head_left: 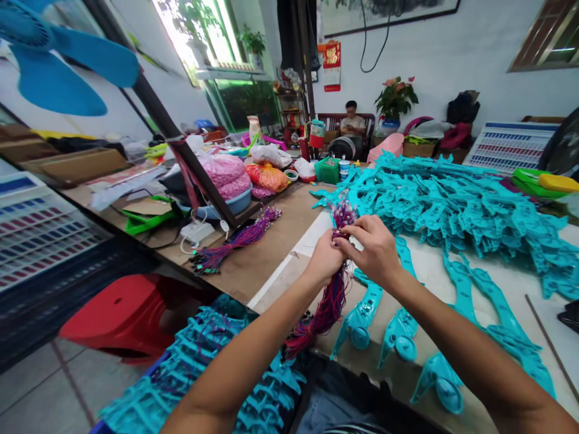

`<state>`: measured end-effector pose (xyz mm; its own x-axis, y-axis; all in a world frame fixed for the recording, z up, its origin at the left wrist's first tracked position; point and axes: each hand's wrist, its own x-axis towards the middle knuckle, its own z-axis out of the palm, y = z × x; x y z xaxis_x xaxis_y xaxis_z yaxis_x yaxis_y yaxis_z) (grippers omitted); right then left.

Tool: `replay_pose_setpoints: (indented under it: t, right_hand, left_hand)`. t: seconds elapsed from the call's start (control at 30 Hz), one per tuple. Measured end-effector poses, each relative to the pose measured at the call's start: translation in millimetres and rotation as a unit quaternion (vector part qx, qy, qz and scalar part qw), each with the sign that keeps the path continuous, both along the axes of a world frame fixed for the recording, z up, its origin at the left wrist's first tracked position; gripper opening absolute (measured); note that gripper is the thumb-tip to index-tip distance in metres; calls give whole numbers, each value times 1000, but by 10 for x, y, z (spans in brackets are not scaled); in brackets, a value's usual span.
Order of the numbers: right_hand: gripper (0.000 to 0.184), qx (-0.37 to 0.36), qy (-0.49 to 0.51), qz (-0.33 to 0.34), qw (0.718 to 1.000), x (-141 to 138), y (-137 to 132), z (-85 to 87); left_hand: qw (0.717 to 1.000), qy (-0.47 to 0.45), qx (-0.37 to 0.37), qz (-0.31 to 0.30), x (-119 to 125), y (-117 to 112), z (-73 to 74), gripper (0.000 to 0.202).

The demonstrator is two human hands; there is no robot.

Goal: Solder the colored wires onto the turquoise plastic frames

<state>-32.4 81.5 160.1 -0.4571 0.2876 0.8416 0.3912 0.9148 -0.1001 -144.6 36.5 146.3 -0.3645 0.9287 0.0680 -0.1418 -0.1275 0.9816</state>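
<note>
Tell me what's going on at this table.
A person holds a bundle of red and purple cords with both hands. The left hand grips the bundle near its top, and the right hand pinches the cord ends there. The rest hangs down over the table edge. Teal plastic pieces lie in a row below the hands, with a heap of them behind. Another person sits by the far wall.
</note>
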Motion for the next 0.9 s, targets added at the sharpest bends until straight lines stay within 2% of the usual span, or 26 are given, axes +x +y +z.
replay_pose_setpoints:
  t: [0.13, 0.2, 0.3, 0.4, 0.47, 0.53, 0.6, 0.73, 0.83, 0.9]
  right_hand:
    - [18, -7, -70, -124, 990, -120, 45, 88]
    - [14, -42, -76, -127, 988, -138, 91, 85]
    - [15, -102, -58, -93, 989, -113, 124, 31]
    - [22, -113, -34, -106, 987, -91, 99, -23]
    - [28, -98, -28, -138, 985, -91, 77, -40]
    - [26, -77, -38, -154, 984, -80, 77, -48]
    - [20, -48, -64, -148, 986, -43, 105, -49]
    - [20, 34, -126, -118, 984, 86, 191, -16]
    - [19, 83, -151, -104, 980, 168, 187, 12]
    - [21, 103, -165, -99, 976, 208, 142, -2]
  left_hand:
    - [987, 147, 19, 54, 95, 58, -8, 19]
    - [987, 153, -1, 52, 108, 73, -21, 21]
    - [986, 153, -41, 59, 84, 87, -54, 25]
    - [979, 183, -35, 77, 65, 110, -83, 27]
    - [977, 193, -22, 89, 69, 129, -93, 28]
    - [974, 200, -28, 105, 77, 142, -94, 29]
    - [970, 212, -45, 108, 76, 142, -87, 29]
    - [970, 225, -52, 70, 51, 121, -74, 39]
    - [980, 189, -34, 57, 39, 131, -102, 36]
    - [990, 134, -17, 42, 36, 153, -135, 35]
